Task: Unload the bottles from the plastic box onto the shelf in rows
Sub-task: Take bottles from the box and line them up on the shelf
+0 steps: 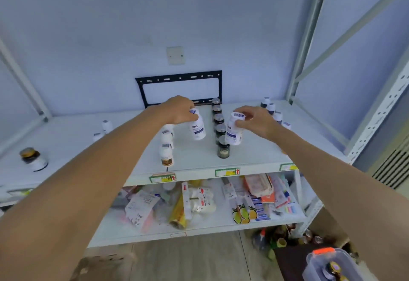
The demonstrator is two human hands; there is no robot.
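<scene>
Mid-task | several rows stand on shelf [254, 156] | my left hand [178, 110] fingers clasp white bottle [197, 129] | right hand [254, 120] clasps second white bottle [233, 132] | plastic box [318, 265], lower right, not empty

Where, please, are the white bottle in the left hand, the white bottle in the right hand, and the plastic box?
White bottle in the left hand [197, 129]: head view, on its label.
White bottle in the right hand [233, 133]: head view, on its label.
Plastic box [314, 263]: head view, on its near wall, bottom right.

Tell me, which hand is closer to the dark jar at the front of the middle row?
Right. The right hand, holding a white bottle, is just above and right of the dark jar. The left hand, gripping another white bottle, sits farther left.
</scene>
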